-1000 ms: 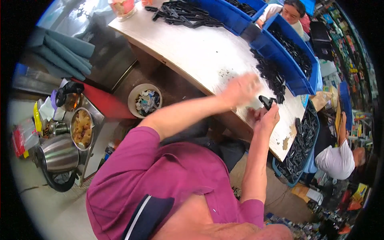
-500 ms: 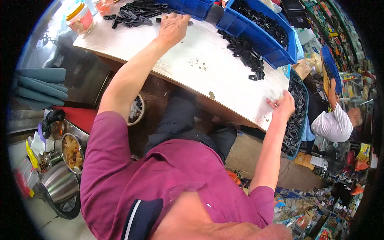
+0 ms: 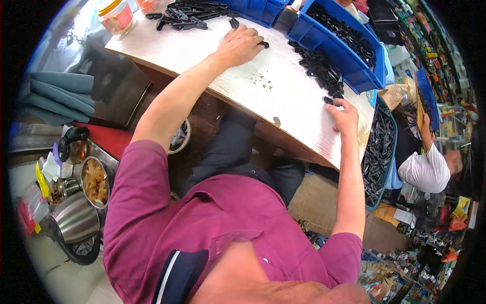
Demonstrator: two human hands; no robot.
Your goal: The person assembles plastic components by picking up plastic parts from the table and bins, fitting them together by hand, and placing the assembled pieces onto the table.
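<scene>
My left hand [image 3: 239, 46] is over the far middle of the white table, fingers curled down on a black plastic piece [image 3: 263, 44]. Black ends show on both sides of the fingers; whether they belong to one piece or two is hidden. At the right part of the table, my right hand [image 3: 345, 117] has its thumb and fingers apart. Its fingertips reach a single black plastic piece [image 3: 329, 101] at the near end of a loose row of black pieces [image 3: 319, 68]. A heap of long black pieces [image 3: 187, 14] lies to the left of my left hand.
Blue bins [image 3: 334, 45] of black parts stand along the far edge. A teal basket [image 3: 377, 157] of dark parts sits beyond the right edge. A lidded jar [image 3: 116, 17] is at the far left corner. Another person [image 3: 425, 169] works at right.
My right hand has moved away from me, up to the single black piece, its fingers spreading. My left hand has shifted right, still on its black piece. The view has shifted slightly.
</scene>
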